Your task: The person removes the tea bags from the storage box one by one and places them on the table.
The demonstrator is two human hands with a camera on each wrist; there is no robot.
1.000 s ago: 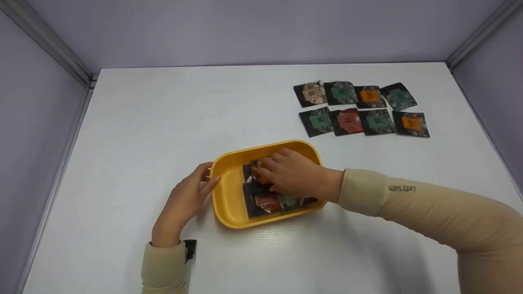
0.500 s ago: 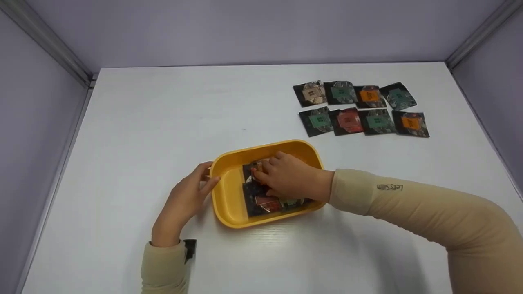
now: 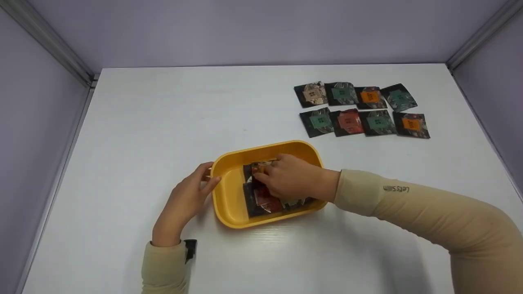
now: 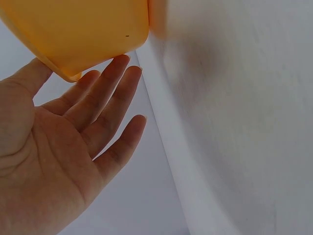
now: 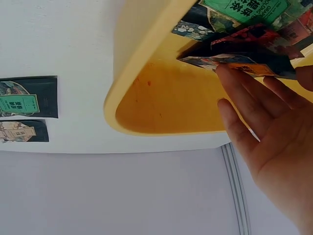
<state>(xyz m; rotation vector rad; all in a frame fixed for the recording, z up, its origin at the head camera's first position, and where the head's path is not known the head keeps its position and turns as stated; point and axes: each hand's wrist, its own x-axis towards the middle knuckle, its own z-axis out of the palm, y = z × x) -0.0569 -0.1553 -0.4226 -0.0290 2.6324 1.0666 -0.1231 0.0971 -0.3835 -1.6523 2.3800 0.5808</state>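
Note:
In the head view a yellow plastic bin [image 3: 229, 200] stands on the white table with several dark tea sachets inside, one with a red label [image 3: 265, 200]. My left hand [image 3: 186, 198] holds the bin's left end, thumb over the rim and fingers against the outer wall [image 4: 93, 29]. Inside the bin, my right hand [image 3: 296, 177] pinches a sachet with an orange label [image 5: 249, 68], which tilts up from the others in the right wrist view. A green-labelled sachet [image 5: 247, 7] lies beside it. The right palm and wrist hide part of the contents in the head view.
Two rows of sachets lie flat at the back right of the table, among them a beige-labelled one [image 3: 312, 94], a red one [image 3: 348, 121] and an orange one [image 3: 412, 124]. Pale walls enclose the table. A small black object [image 3: 190, 250] sits by the left cuff.
Within the bin my right hand has shifted slightly, and more of the orange-labelled and red-labelled sachets shows beside its fingers. The left hand and the bin stay in place.

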